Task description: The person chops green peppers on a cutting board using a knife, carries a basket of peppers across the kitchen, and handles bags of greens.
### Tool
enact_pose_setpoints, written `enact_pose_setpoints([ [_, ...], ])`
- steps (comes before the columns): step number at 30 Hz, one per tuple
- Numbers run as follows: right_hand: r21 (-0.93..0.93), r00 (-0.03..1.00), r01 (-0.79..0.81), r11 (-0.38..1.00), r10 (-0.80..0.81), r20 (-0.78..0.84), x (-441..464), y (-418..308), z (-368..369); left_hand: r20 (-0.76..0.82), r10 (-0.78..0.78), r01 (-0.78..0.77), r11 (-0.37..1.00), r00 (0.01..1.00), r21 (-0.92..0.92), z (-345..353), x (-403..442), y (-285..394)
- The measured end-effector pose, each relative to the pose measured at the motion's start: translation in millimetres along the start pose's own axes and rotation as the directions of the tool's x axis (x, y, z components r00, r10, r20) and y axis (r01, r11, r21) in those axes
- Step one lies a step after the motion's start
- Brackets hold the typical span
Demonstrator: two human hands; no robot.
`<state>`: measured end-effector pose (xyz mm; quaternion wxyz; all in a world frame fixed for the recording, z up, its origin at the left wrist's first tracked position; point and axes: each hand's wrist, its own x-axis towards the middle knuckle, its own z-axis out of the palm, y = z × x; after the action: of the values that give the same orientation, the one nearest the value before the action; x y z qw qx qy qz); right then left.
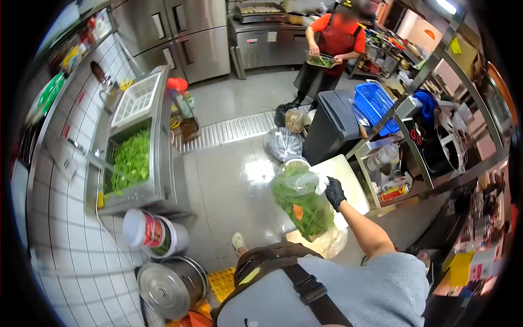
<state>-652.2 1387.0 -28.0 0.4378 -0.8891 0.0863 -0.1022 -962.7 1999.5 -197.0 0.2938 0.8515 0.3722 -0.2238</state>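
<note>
My right hand (335, 194), in a black glove, is closed around the gathered neck of a clear plastic bag of leafy greens (305, 210). The bag hangs in front of me, with an orange patch showing among the leaves. Close behind it is a white cutting board (344, 177) by the shelving. Under the bag, a pale bulky item (332, 246) is partly hidden. My left hand does not appear.
Greens fill the left sink (132, 161). White buckets (143, 229) and a lidded steel pot (163, 289) stand below it. A dark bin (332, 122), a blue basket (375, 106) and tied bags (284, 143) stand ahead. Farther back, a person (333, 43) holds a clear tray.
</note>
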Motion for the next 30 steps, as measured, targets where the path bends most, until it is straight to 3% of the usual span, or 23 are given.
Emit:
enact_pose_setpoints([
  [3, 0.152, 0.990, -0.092, 0.984, 0.107, -0.096, -6.2, -49.2, -0.3, -0.015, 0.155, -0.154, 0.986, 0.988, 0.062, -50.9, 79.8, 54.6],
  [4, 0.057, 0.971, 0.024, 0.998, -0.010, -0.240, -3.0, -17.4, 12.2, -0.023, 0.216, -0.214, 0.974, 0.976, 0.080, -68.2, 103.9, 76.2],
  [6, 0.107, 0.954, -0.068, 0.992, 0.096, -0.285, -2.7, -65.1, 12.0, -0.027, 0.372, -0.366, 0.922, 0.928, 0.129, -106.8, 155.9, 138.7],
  [8, -0.052, 0.931, -0.073, 0.996, 0.049, -0.362, 4.6, -65.0, 21.1, -0.062, 0.616, -0.602, 0.784, 0.786, 0.154, -138.2, 192.9, 246.0],
  [9, -0.081, 0.925, -0.069, 0.994, 0.033, -0.379, 9.8, -71.8, 22.5, -0.108, 0.789, -0.776, 0.614, 0.605, 0.142, -144.4, 209.2, 313.8],
  [10, -0.112, 0.920, -0.067, 0.991, 0.019, -0.391, 17.1, -75.9, 27.1, 0.064, 0.693, -0.695, 0.712, 0.718, 0.102, -167.6, 183.7, 412.7],
  [11, -0.110, 0.915, -0.102, 0.989, 0.050, -0.401, 22.6, -72.2, 33.3, 0.143, 0.873, -0.884, 0.466, 0.466, 0.031, -156.2, 205.7, 477.3],
  [12, -0.110, 0.919, -0.154, 0.982, 0.101, -0.382, 28.4, -63.6, 38.1, 0.417, 0.751, -0.858, 0.473, 0.512, 0.202, -169.4, 165.0, 575.0],
  [13, -0.111, 0.920, -0.208, 0.972, 0.156, -0.359, 32.6, -55.5, 42.8, 0.520, 0.767, -0.923, 0.355, 0.376, 0.145, -179.4, 119.2, 653.1],
  [14, -0.116, 0.918, -0.259, 0.959, 0.207, -0.338, 38.1, -49.5, 45.7, 0.457, 0.882, -0.975, 0.014, 0.118, 0.224, -162.9, 102.5, 711.0],
  [15, -0.100, 0.907, -0.259, 0.961, 0.206, -0.367, 42.8, -47.4, 49.3, 0.532, 0.845, -0.987, -0.027, 0.062, 0.158, -184.2, 47.7, 767.5],
  [16, -0.065, 0.897, -0.225, 0.972, 0.180, -0.404, 44.8, -34.3, 55.0, 0.500, 0.862, -0.989, -0.135, -0.087, 0.062, -189.0, 19.7, 806.8],
  [17, -0.013, 0.889, -0.284, 0.959, 0.258, -0.379, 52.6, -41.5, 54.9, 0.299, 0.884, -0.933, -0.332, -0.358, -0.136, -162.2, 24.6, 837.6],
  [18, 0.033, 0.879, -0.337, 0.941, 0.327, -0.347, 63.8, -52.4, 51.5, 0.036, 0.822, -0.797, -0.539, -0.568, -0.273, -142.2, 36.3, 866.4],
  [20, 0.217, 0.762, -0.519, 0.827, 0.563, -0.321, 87.4, -38.0, 59.2, 0.354, 0.831, -0.902, -0.410, -0.430, -0.133, -165.6, 38.4, 896.6],
  [22, 0.062, 0.779, -0.562, 0.825, 0.553, -0.297, 105.3, 6.8, 72.4, 0.344, 0.827, -0.896, -0.402, -0.444, -0.189, -142.9, 102.8, 909.7],
  [23, -0.040, 0.806, -0.564, 0.825, 0.540, -0.242, 119.9, 0.5, 71.2, 0.547, 0.818, -0.981, -0.191, -0.177, -0.031, -147.7, 129.5, 909.8],
  [26, -0.180, 0.802, -0.588, 0.789, 0.539, -0.259, 167.0, 2.2, 75.7, 0.512, 0.854, -0.995, 0.103, 0.095, 0.012, -121.2, 290.3, 862.3],
  [27, -0.100, 0.792, -0.594, 0.799, 0.558, -0.248, 182.1, 4.4, 76.6, 0.527, 0.810, -0.928, 0.359, 0.257, -0.100, -123.6, 340.4, 834.8],
  [29, -0.098, 0.780, -0.597, 0.796, 0.547, -0.304, 206.3, 7.6, 80.9, 0.432, 0.703, -0.806, 0.582, 0.565, 0.106, -142.8, 410.7, 779.0],
  [30, -0.077, 0.798, -0.550, 0.832, 0.496, -0.343, 223.0, 1.4, 79.2, 0.359, 0.701, -0.784, 0.586, 0.617, 0.204, -146.3, 455.9, 741.3],
])
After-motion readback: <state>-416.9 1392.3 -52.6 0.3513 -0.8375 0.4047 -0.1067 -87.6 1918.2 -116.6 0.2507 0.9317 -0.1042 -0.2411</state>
